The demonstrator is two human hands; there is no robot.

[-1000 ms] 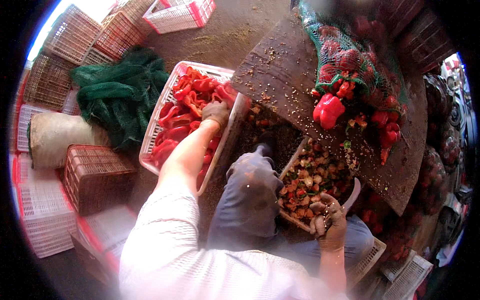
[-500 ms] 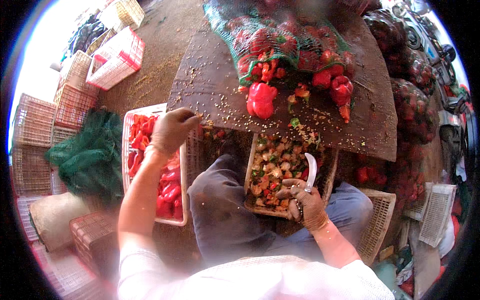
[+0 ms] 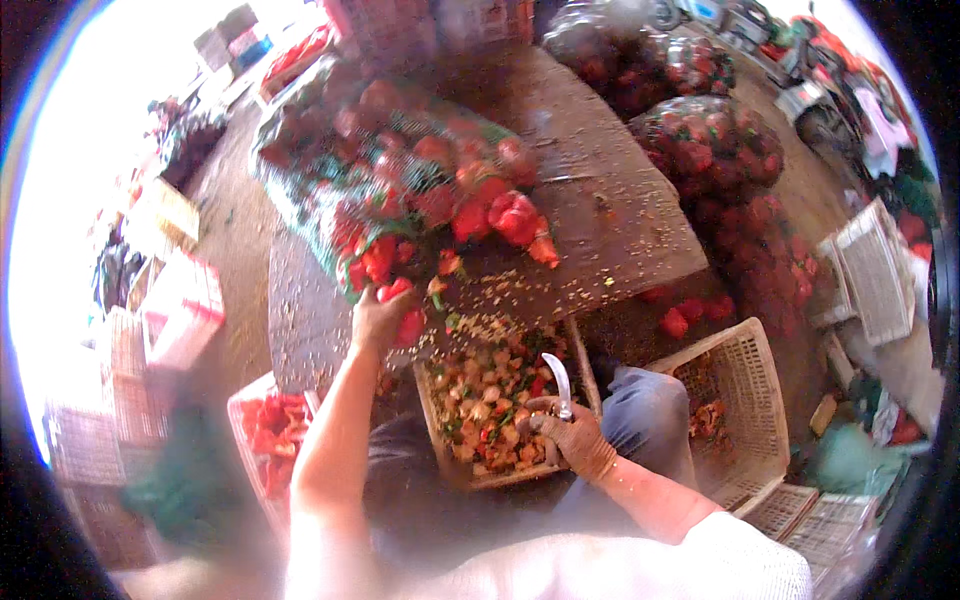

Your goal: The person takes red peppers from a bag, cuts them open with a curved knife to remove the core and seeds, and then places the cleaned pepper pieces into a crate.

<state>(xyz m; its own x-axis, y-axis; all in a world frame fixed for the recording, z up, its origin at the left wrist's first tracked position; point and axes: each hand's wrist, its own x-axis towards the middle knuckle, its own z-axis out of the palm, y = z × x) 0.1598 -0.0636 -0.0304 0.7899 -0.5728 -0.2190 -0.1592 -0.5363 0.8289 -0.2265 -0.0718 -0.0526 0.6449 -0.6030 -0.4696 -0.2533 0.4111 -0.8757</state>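
My left hand, arm stretched forward, has its fingers closed around a red bell pepper at the table's near side; the hand covers part of it. In my right hand is a small curved knife, its pale blade pointing up. That hand is above the right side of a crate of pepper cores and green stems between my knees. Beyond my left hand, a green mesh sack of red peppers lies on the wooden table, with several loose peppers at its mouth.
Pale seeds and scraps litter the table. Left of my knees stands a crate of red pepper pieces. A tilted crate with a few scraps is at my right. Filled pepper sacks are stacked beyond the table's right edge.
My left hand has gone from above the crate of red pieces to the pepper on the table and closed on it. My right hand keeps the knife. The view has turned right.
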